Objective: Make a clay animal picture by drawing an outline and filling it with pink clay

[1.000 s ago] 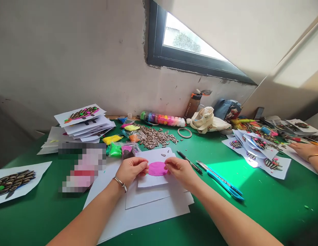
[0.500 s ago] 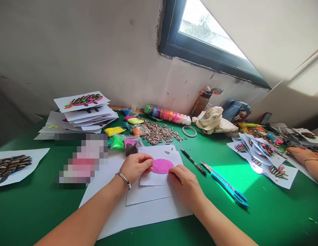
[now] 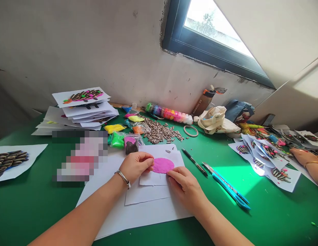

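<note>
A flat pink oval of modelling clay (image 3: pixel 163 165) lies on a small sheet of white paper (image 3: pixel 154 180), with larger white sheets beneath it. My left hand (image 3: pixel 137 167) is closed, thumb and forefinger pinched at the clay's left edge. At the lower right edge, my right hand (image 3: pixel 184 184) has its fingers drawn together against the clay; the thumb is mostly hidden. Two loose sunflower seeds (image 3: pixel 168 151) rest near the top of the paper. Just beyond it sits a bag of dark clay (image 3: pixel 131 147).
Right of the paper lie a black pen (image 3: pixel 195 162) and a blue utility knife (image 3: pixel 227 186), blade exposed. Behind are a seed pile (image 3: pixel 159 131), clay bags (image 3: pixel 115 128) and a tape roll (image 3: pixel 190 131). Stacked seed pictures (image 3: pixel 84 112) stand left. Another person's hand (image 3: pixel 304 159) is far right.
My right hand's fingers have shifted slightly left and down along the clay's edge. The left hand keeps its place there. The whole view has moved a little.
</note>
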Available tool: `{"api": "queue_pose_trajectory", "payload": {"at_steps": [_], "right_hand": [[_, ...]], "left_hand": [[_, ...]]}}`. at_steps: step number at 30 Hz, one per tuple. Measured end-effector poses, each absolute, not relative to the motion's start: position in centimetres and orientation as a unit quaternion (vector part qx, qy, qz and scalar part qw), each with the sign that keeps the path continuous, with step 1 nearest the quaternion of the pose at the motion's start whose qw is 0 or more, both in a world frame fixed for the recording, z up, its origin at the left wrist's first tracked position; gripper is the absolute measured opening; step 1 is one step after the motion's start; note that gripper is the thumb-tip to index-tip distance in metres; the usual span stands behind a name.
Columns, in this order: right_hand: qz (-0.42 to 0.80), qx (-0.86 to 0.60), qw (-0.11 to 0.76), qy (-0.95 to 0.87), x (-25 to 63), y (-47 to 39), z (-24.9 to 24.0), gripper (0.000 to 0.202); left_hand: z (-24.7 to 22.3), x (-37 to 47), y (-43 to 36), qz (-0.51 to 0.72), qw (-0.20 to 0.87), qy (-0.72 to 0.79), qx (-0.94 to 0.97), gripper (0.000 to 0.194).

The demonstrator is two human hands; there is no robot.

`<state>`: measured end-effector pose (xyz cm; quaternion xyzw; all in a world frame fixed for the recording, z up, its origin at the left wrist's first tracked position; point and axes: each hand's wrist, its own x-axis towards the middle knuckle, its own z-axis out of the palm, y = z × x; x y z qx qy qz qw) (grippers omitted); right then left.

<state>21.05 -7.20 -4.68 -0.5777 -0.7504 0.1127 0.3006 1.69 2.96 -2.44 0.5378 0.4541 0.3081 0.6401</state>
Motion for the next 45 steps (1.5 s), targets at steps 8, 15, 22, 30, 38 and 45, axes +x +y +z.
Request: {"api": "queue_pose_trajectory", "payload": {"at_steps": [8,15,22,30,38,45], "right_hand": [[0.124,-0.582,0.337,-0.729,21.6,-7.6,-4.7,0.027],[0.119,-0.586,0.281,-0.751,21.4,-7.9,-4.6,0.028],[0.153,-0.574,0.333,-0.733,21.4,-7.8,-4.0,0.026],[0.123,-0.55,0.288,-0.774,21.5,-7.9,-3.9,0.027],[0.093,-0.534,0.269,-0.796,21.4,-7.9,-3.4,0.025],[0.116,-0.563,0.283,-0.768,21.6,-7.7,-3.8,0.027]], "left_hand": [[-2.3,1.7,3.0,0.309,0.651,0.457,0.521,0.022],[-2.3,1.8,3.0,0.308,0.648,0.457,0.526,0.023],[-2.0,1.8,2.9,0.31,0.65,0.454,0.524,0.025],[-2.3,1.7,3.0,0.307,0.647,0.454,0.531,0.027],[-2.4,1.7,3.1,0.308,0.646,0.449,0.535,0.03],[-2.2,1.6,3.0,0.304,0.649,0.452,0.532,0.032]]}}
